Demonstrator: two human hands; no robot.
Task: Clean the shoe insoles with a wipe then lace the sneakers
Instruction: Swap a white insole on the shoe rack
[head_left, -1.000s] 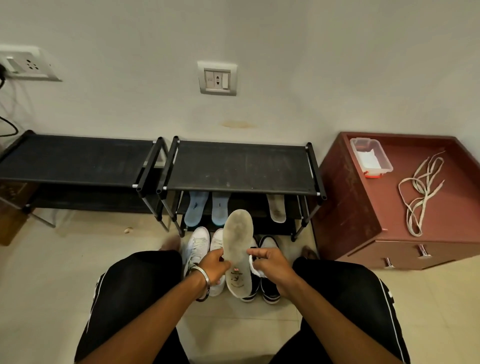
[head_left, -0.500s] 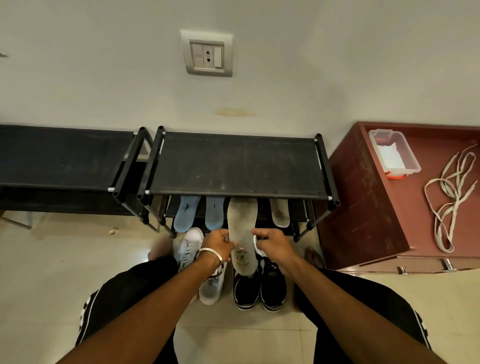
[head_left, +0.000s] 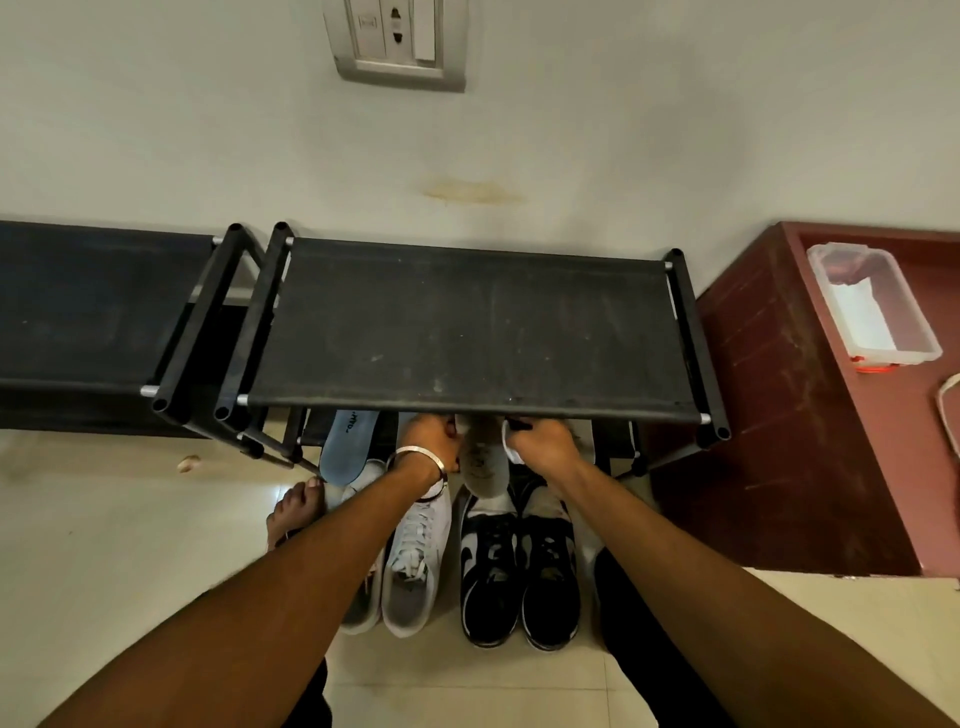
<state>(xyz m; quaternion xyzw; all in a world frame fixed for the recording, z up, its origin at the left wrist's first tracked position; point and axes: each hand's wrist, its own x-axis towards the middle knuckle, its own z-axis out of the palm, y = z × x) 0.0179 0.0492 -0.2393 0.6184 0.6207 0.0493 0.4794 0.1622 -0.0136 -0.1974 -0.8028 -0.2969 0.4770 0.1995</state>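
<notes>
Under rack, hands-held insole, sneakers below.

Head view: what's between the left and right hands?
The grey-white insole, gripped by the left hand and the right hand at its edges, its front end tucked under the black shoe rack. Shown in the head view.

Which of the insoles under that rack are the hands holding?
The grey-white insole in the middle, gripped by the left hand and right hand. The blue insole to its left leans untouched.
</notes>
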